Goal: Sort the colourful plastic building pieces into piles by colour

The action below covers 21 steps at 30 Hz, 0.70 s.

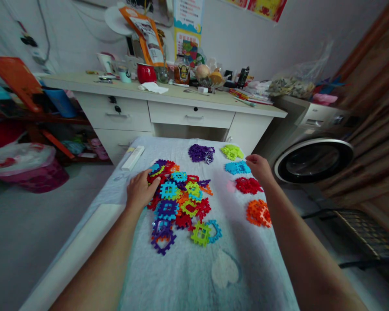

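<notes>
A mixed heap of plastic interlocking tiles (181,198) in many colours lies in the middle of a table covered with a pale blue towel (194,268). My left hand (141,190) rests on the heap's left edge, fingers curled over the tiles. My right hand (260,169) hovers at the right, fingers bent, next to a blue pile (237,167) and just above a red pile (248,185). Other sorted piles are purple (201,153), lime green (231,152) and orange (258,213).
A white box (133,157) lies at the towel's far left. Behind stands a cluttered white desk (168,97) with drawers. A washing machine (313,162) is on the right, storage shelves and a pink bag (26,166) on the left.
</notes>
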Each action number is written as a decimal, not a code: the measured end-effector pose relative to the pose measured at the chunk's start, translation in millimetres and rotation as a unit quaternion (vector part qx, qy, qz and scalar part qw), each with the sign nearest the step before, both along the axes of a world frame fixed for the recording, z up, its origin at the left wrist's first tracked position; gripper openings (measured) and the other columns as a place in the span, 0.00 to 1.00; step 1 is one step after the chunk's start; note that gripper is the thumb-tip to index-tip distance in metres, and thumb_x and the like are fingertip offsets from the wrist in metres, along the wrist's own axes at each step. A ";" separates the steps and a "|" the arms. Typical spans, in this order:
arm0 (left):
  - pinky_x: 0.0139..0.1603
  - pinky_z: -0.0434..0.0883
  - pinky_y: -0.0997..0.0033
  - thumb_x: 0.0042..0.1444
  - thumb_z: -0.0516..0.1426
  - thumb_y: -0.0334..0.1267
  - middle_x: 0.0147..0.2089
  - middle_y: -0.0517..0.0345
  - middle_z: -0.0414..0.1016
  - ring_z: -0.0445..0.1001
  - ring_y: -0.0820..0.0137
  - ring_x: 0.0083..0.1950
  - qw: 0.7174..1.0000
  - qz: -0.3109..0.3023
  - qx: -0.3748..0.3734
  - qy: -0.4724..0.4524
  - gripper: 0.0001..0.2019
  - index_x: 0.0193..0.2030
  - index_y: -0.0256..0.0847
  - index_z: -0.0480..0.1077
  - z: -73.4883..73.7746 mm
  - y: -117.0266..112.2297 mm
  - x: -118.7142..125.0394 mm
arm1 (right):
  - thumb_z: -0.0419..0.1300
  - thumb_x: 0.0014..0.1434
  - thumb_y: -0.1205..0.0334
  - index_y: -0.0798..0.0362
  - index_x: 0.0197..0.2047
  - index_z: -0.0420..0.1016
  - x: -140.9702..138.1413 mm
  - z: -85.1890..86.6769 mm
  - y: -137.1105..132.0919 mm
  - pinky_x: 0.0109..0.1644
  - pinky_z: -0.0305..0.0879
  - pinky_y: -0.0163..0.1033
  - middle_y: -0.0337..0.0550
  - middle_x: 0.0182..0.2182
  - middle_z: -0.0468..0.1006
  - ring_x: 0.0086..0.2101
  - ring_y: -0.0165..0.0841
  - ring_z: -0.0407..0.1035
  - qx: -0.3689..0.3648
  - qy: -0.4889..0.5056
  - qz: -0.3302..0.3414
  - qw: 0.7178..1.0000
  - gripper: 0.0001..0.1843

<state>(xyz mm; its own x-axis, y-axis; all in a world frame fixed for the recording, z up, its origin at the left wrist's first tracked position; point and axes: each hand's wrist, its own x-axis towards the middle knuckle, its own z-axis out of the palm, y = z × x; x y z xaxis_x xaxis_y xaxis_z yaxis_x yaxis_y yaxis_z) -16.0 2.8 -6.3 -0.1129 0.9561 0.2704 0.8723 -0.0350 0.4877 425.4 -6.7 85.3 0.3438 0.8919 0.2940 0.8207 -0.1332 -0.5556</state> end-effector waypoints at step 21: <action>0.61 0.64 0.51 0.61 0.50 0.54 0.61 0.48 0.72 0.69 0.52 0.60 1.000 0.000 -0.003 -0.007 0.27 0.62 0.43 0.66 0.2 0.2 0.0 | 0.55 0.61 0.67 0.47 0.49 0.79 -168.9 -69.7 -24.8 0.59 0.56 0.51 0.49 0.53 0.73 0.54 0.45 0.62 -0.051 -0.066 0.229 0.970 0.16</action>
<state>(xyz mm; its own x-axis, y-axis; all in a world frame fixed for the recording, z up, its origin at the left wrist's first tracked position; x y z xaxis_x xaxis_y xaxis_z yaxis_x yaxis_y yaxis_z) -16.0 3.0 -6.1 -0.1159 0.9579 0.2627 0.8656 -0.0323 0.4996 256.4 -31.5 15.6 -0.1296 0.9690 0.2102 0.8705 0.2127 -0.4439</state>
